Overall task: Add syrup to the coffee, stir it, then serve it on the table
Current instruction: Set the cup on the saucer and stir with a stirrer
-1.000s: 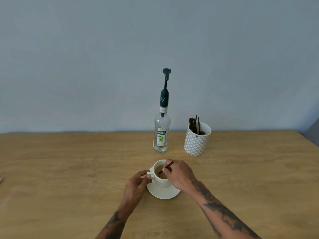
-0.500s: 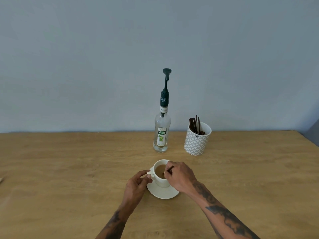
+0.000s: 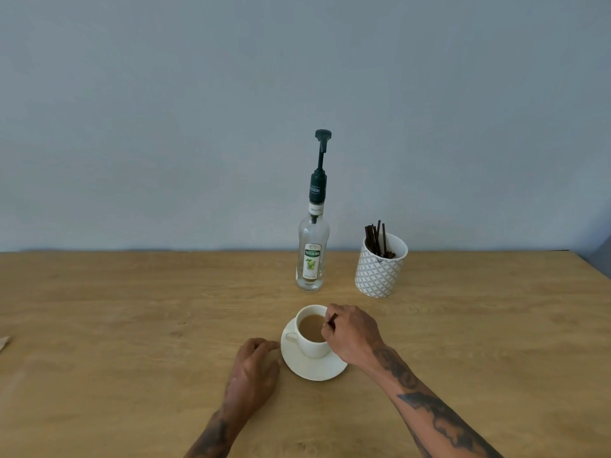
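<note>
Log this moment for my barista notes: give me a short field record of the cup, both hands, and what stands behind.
cup: white cup of milky coffee on saucer
right hand: right hand pinches dark stir stick over the cup
left hand: left hand on the table beside the saucer, off the cup handle, holding nothing
behind: syrup bottle with pump, upright; patterned holder of sticks
surface: wooden table

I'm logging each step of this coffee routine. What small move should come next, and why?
Probably lift the stirrer out of the cup: the right hand pinches it over the coffee, which looks evenly light brown, and the left hand rests beside the saucer, off the handle.
</note>
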